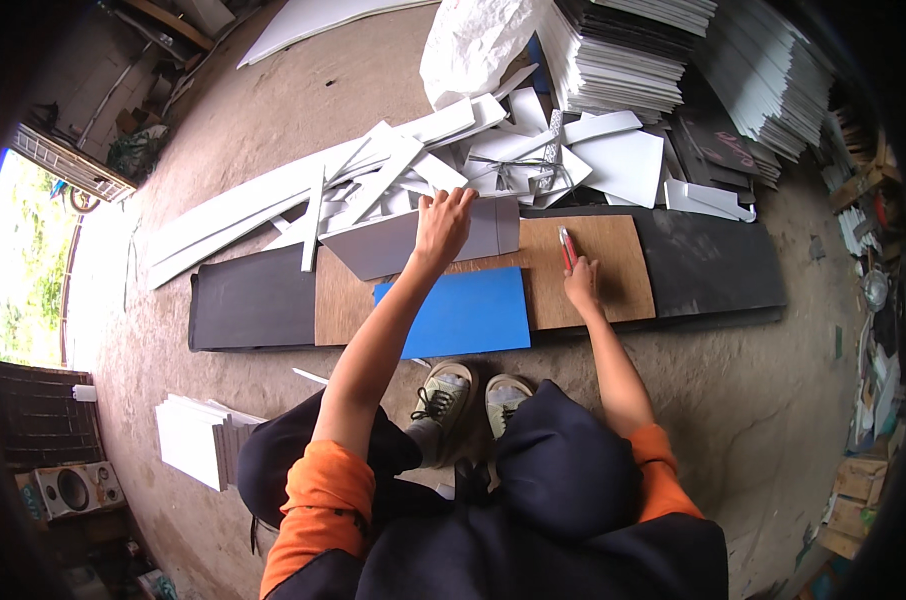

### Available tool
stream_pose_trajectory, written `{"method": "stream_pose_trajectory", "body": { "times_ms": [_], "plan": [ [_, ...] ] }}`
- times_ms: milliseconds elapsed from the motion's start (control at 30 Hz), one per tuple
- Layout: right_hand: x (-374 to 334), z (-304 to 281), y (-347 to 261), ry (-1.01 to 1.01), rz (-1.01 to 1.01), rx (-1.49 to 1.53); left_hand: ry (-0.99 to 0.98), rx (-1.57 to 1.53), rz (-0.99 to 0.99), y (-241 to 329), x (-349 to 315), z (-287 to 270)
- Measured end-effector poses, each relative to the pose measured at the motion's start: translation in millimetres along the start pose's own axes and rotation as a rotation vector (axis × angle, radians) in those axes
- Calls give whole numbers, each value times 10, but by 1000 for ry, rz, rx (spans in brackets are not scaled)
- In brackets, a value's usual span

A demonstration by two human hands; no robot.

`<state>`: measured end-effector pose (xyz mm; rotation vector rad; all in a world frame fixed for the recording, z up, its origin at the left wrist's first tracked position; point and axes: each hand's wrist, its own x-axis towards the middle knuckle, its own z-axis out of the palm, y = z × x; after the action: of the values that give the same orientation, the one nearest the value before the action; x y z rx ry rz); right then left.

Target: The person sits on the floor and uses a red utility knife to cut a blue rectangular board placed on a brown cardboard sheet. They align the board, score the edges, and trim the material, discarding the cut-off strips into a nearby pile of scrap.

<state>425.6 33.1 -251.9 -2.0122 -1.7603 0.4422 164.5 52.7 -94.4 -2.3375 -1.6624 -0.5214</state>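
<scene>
My left hand [443,228] grips the upper edge of a grey flat panel [371,246], which stands tilted up off the work surface. My right hand [582,284] is closed around a red utility knife [567,246], pointing away from me over the right part of a brown wooden board [613,272]. In front of the panel lies a flat blue sheet [470,312], its near edge reaching past the board. Beneath the board runs a long black slab [718,262], showing at both ends.
White offcuts and strips [373,180] heap just beyond the board. Tall stacks of white sheets [623,60] and a white plastic bag [473,50] stand behind. On the floor at left are a small pile of white panels [191,440] and a speaker [78,490].
</scene>
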Motion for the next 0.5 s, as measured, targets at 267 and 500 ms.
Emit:
{"method": "stream_pose_trajectory", "body": {
  "times_ms": [267,500],
  "plan": [
    [-300,-853,-852,-540,64,854,-59,-36,56,-71,90,64],
    [-553,-1093,-1288,2,-289,304,-62,-113,-21,-5,111,146]
  ]
}}
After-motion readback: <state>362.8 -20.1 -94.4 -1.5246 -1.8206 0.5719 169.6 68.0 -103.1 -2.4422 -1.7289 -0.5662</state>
